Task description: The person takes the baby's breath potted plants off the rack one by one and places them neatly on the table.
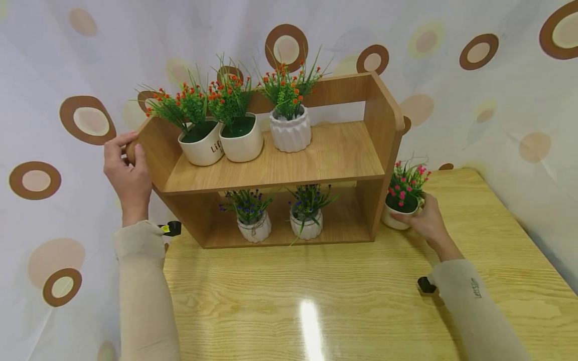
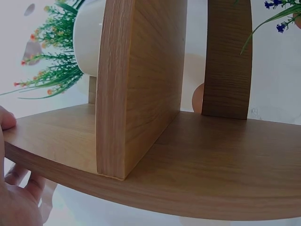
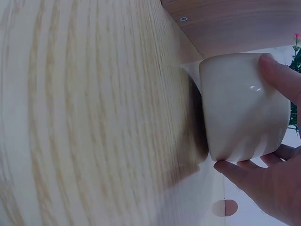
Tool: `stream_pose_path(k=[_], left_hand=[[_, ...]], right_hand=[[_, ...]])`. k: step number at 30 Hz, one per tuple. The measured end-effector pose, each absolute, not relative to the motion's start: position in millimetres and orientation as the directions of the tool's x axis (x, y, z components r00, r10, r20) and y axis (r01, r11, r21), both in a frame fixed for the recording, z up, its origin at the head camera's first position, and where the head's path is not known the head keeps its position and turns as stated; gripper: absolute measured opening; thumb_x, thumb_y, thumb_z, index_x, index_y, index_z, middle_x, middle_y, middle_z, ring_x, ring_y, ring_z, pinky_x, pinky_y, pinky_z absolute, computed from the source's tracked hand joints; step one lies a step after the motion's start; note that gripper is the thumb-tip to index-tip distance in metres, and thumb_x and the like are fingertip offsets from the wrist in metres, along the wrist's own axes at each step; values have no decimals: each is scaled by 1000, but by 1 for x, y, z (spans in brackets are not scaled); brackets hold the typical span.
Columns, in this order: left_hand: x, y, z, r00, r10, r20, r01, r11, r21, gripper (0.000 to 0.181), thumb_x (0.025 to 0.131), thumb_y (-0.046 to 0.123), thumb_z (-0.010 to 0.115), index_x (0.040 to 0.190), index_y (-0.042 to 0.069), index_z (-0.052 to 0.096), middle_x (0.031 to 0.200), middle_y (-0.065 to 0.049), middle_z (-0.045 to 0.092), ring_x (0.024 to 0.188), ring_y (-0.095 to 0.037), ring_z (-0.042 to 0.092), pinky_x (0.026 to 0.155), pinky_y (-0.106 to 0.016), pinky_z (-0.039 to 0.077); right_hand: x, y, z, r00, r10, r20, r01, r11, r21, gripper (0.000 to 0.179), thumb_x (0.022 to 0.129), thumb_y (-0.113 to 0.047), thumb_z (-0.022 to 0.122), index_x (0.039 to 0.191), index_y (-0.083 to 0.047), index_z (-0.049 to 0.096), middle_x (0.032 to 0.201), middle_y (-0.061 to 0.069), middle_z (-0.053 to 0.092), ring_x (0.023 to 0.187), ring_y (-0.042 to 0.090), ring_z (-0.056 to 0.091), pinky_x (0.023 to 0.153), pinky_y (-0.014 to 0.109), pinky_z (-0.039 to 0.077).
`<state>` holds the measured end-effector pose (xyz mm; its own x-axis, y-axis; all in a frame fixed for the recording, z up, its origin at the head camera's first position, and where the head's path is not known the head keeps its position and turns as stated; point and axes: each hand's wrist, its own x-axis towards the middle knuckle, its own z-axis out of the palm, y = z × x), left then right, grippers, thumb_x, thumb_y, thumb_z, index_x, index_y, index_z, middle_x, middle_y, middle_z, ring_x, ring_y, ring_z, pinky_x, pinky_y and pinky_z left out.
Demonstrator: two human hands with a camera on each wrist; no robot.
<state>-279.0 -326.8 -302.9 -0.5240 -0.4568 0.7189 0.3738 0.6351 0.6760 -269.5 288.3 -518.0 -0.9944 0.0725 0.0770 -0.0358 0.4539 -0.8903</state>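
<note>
A two-tier wooden shelf stands on the table. My left hand grips the upper front edge of its left side panel, thumb on one face and fingers on the other in the left wrist view. Just right of the shelf, my right hand holds a potted plant with pink flowers by its white pot. Fingers and thumb lie on opposite sides of that pot. Its base is at the tabletop, with a dark shadow beside it; whether it touches all round I cannot tell.
Three orange-flowered plants in white pots occupy the upper tier, towards the left and middle. Two blue-flowered plants in ribbed white pots sit on the lower tier. The wooden table extends forward and right. Patterned cloth hangs behind.
</note>
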Motion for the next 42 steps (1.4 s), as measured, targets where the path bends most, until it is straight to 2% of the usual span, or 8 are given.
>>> stream_pose_path(k=[5,10,18,28,31,35,38,42], left_hand=[[-278,-325,-302,-524,-454,721,374,637,674,27,104,17,55,125,13,70,123,13,62,94,4,49,78,-19,38],[-277,-324,-302,-516,-456,725,389,629,673,27,103,16,54,124,11,70,122,11,63,93,4,49,76,-19,36],[-283,-332,-307,-525,-443,727,383,640,666,27,103,19,55,125,15,70,124,13,63,94,3,50,77,-19,38],[-269,-317,-296,-520,-446,728,394,631,668,27,103,14,54,124,8,69,122,10,63,92,5,48,75,-19,36],[-272,-320,-298,-520,-445,729,392,634,667,27,103,15,54,125,8,69,121,13,62,93,5,48,75,-18,37],[-278,-327,-302,-525,-441,727,394,632,668,28,103,17,54,125,9,69,121,16,62,93,4,48,75,-19,37],[-282,-331,-305,-526,-444,726,389,634,669,27,103,18,55,125,11,70,121,16,62,93,4,49,75,-19,38],[-284,-332,-305,-521,-445,728,388,637,667,27,102,17,56,124,11,70,120,16,62,92,4,49,74,-19,38]], right_hand=[[-271,291,-520,-989,58,136,-93,470,-878,93,77,-16,93,152,3,42,151,24,47,143,43,40,117,63,31],[-271,292,-523,-991,58,118,-77,469,-880,96,77,-17,92,154,3,38,155,27,40,146,46,34,118,65,28],[-270,291,-525,-988,49,148,-108,470,-876,91,79,-12,90,154,0,40,152,22,48,143,40,41,118,61,31],[-271,288,-525,-985,50,164,-124,453,-883,91,78,-11,91,153,1,41,152,24,48,144,42,39,119,62,30],[-270,289,-525,-988,60,141,-101,442,-891,101,79,-14,91,158,2,31,160,28,33,149,49,30,118,67,27],[-261,294,-516,-993,71,99,-60,418,-906,117,86,-21,86,165,-2,2,168,29,1,154,56,8,119,72,18],[-251,299,-497,-990,87,109,-68,382,-922,117,90,-22,82,166,-10,-7,171,22,-6,157,48,2,124,67,12],[-232,299,-455,-976,124,179,-127,343,-931,111,92,-14,79,167,-21,-3,173,10,-3,161,32,4,130,47,10]])
